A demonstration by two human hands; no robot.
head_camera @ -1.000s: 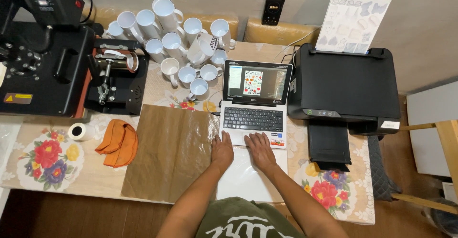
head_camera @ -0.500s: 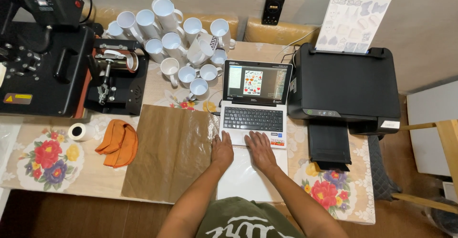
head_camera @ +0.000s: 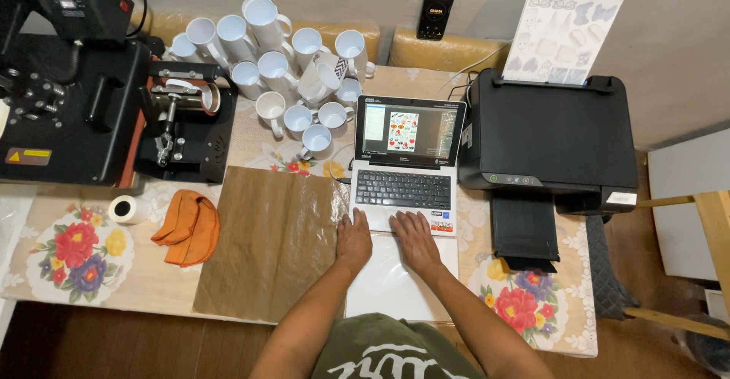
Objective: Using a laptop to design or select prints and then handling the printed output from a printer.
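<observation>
Left hand: the left hand point(head_camera: 354, 236) lies flat, palm down, fingers stretched forward, fingertips on the near left corner of the laptop's palm rest; its grip is open and closed on nothing.
Right hand: the right hand point(head_camera: 415, 238) lies the same way just beside it, fingers spread over the palm rest around the touchpad; its grip is open and empty too.
Under the wrists: a white sheet point(head_camera: 395, 288) on the table point(head_camera: 114, 291), its long side running toward the person.
Laptop: the laptop point(head_camera: 407, 168) sits straight ahead of both hands, lid up, screen facing the person, its long axis running left to right. The keyboard lies just beyond the fingertips, and both hands are about equally near it.
Left of the hands: a brown paper sheet point(head_camera: 266, 242), then an orange cloth point(head_camera: 188, 225) and a roll of tape point(head_camera: 127, 209).
Right: a black printer point(head_camera: 551, 132) touching or nearly touching the laptop, a printed sheet standing in its rear feed.
Far: a cluster of white mugs point(head_camera: 293, 52), a mug press point(head_camera: 186, 120), and a larger black heat press point(head_camera: 65, 82) at the far left.
</observation>
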